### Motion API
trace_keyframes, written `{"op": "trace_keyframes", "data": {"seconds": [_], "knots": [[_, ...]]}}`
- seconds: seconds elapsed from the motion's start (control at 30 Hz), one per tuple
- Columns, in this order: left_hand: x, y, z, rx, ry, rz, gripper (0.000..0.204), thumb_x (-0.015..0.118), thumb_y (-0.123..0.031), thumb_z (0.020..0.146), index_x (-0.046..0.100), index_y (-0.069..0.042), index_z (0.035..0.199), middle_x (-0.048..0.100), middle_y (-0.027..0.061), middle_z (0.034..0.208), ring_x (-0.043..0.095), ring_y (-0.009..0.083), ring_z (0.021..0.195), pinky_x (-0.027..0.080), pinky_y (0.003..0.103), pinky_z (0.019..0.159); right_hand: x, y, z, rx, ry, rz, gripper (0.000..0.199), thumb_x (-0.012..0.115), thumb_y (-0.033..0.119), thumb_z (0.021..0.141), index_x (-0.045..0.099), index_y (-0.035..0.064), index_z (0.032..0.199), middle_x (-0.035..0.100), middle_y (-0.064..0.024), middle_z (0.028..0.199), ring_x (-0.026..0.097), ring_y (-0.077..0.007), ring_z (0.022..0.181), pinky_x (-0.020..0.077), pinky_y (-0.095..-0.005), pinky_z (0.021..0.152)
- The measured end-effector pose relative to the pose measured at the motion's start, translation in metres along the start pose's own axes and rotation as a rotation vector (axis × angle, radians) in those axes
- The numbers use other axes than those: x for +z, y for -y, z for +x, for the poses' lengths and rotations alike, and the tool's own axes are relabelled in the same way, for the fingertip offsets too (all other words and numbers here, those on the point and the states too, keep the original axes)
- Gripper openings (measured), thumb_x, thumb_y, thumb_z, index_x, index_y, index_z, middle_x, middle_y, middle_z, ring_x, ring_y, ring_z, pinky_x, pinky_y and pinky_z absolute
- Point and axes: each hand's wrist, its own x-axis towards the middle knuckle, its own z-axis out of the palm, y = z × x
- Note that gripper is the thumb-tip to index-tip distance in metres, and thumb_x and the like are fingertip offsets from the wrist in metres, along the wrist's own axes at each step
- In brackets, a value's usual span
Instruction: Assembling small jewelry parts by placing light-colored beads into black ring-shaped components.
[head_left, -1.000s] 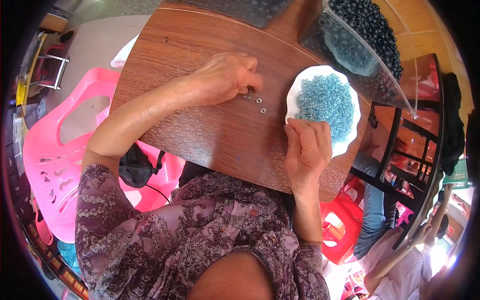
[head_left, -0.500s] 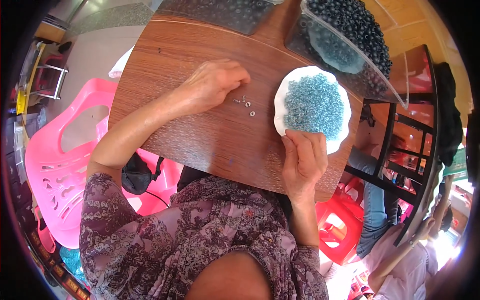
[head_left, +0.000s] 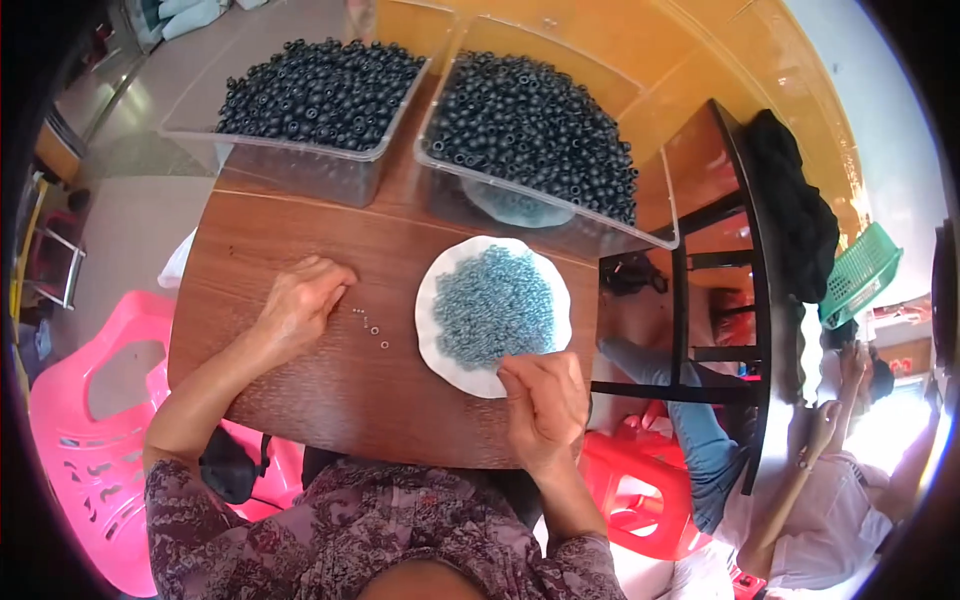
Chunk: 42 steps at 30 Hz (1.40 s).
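Note:
A white plate (head_left: 437,340) heaped with small blue beads (head_left: 493,305) sits on a round brown wooden table (head_left: 300,240). My right hand (head_left: 545,400) rests at the plate's near edge with its fingers curled together at the rim; whether it pinches a bead is hidden. My left hand (head_left: 300,300) lies on the table to the left of the plate, fingers bent. A few small pale rings (head_left: 372,326) lie on the wood just right of its fingertips.
Two clear plastic tubs of black beads (head_left: 320,85) (head_left: 540,130) stand at the table's far side. A pink plastic chair (head_left: 80,430) is at my left, a red stool (head_left: 640,480) at my right. Beyond a dark metal frame (head_left: 700,290) sits another person (head_left: 840,470).
The view has tilted up, bringing both tubs of black beads fully into sight. My hands stay at the same places by the plate and the small rings.

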Motion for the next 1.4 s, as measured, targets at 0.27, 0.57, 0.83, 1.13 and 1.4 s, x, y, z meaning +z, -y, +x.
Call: {"op": "trace_keyframes", "data": {"seconds": [0.27,0.57,0.83,1.13,1.4], "knots": [[-0.023,-0.057,0.112,0.418,-0.184,0.033,0.013,0.064,0.002,0.072,0.06,0.0,0.085,0.058,0.0103,0.074,0.055,0.0276,0.067,0.044,0.038,0.06,-0.029,-0.022,0.026,0.033,-0.143,0.006,0.02,0.07,-0.009,0.065,0.064,-0.0021,0.082,0.063,-0.0103,0.075,0.054,-0.0225,0.063,0.0422,-0.0294,0.057],[0.063,-0.025,0.292,0.469,0.35,0.285,0.019,0.056,-0.001,0.065,0.069,-0.008,0.076,0.065,0.0163,0.074,0.063,0.0351,0.075,0.048,0.044,0.066,-0.032,-0.03,-0.001,0.145,-0.108,0.022,0.018,0.072,-0.009,0.064,0.064,-0.0026,0.08,0.063,-0.0099,0.073,0.054,-0.0219,0.063,0.042,-0.0291,0.055],[0.098,-0.014,0.302,0.683,0.334,0.357,0.004,0.057,-0.006,0.063,0.06,-0.003,0.064,0.061,0.0187,0.07,0.06,0.0379,0.071,0.047,0.046,0.06,-0.036,-0.046,-0.014,0.272,-0.1,0.054,0.017,0.071,-0.009,0.066,0.064,-0.0031,0.079,0.062,-0.01,0.072,0.055,-0.0219,0.065,0.0429,-0.0298,0.056],[0.007,-0.057,0.232,-0.035,0.352,-0.67,0.016,0.059,-0.004,0.078,0.064,0.001,0.093,0.064,0.0067,0.079,0.057,0.0111,0.064,0.047,0.024,0.057,-0.03,-0.036,-0.013,0.223,-0.119,0.074,0.018,0.071,-0.009,0.064,0.064,-0.0025,0.079,0.062,-0.0093,0.072,0.055,-0.0217,0.065,0.0433,-0.0291,0.056],[-0.024,-0.05,0.077,-0.474,0.133,-1.363,0.023,0.062,-0.005,0.082,0.061,0.005,0.103,0.063,0.0131,0.088,0.059,0.0153,0.068,0.047,0.026,0.061,-0.013,0.001,0.01,0.128,-0.031,0.074,0.019,0.069,-0.011,0.062,0.063,-0.0017,0.078,0.061,-0.0093,0.071,0.054,-0.0222,0.063,0.0423,-0.0299,0.056]]}}
